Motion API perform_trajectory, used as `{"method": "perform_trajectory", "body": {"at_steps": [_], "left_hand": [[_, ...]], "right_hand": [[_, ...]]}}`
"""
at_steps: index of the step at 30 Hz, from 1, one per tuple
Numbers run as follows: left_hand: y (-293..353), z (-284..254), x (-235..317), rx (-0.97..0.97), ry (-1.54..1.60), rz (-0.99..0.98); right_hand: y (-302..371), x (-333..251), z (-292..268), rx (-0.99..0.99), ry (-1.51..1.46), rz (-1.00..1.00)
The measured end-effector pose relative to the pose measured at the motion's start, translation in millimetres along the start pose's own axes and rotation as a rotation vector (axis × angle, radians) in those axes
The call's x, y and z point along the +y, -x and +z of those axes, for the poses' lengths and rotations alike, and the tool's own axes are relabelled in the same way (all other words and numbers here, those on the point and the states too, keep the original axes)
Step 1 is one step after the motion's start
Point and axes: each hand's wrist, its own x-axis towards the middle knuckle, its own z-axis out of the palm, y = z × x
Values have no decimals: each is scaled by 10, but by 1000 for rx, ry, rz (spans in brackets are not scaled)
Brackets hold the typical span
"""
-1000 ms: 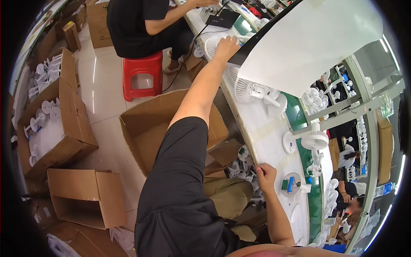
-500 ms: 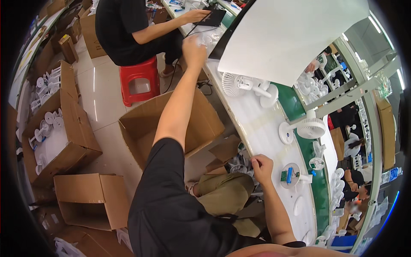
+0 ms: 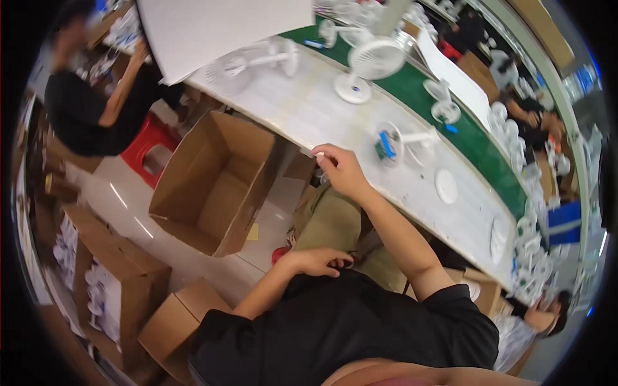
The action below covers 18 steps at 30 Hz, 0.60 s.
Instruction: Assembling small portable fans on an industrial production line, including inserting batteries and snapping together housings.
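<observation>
Work seems between handlings: left hand (image 3: 315,261) loosely open by the black shirt (image 3: 386,315), right hand (image 3: 346,174) curled beside the tabletop (image 3: 302,96), grip unclear; any pickup calls for uncurling.

A white fan (image 3: 409,137) is lying on the right half of the pale table (image 3: 311,103), its round base sitting open and showing a blue battery (image 3: 387,145) beside a green board (image 3: 379,152). Its stem is pointing right. The table is stretching from far left to near right.
</observation>
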Motion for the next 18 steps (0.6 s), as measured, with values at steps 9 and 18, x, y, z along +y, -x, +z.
{"method": "perform_trajectory", "body": {"at_steps": [9,18], "left_hand": [[-147,-988,1299,590,-28,117],[-1261,-1823,706,1146,-639,88]], "right_hand": [[1595,-75,-1300,463,-16,357],[724,643,-2384,665,193,239]]}}
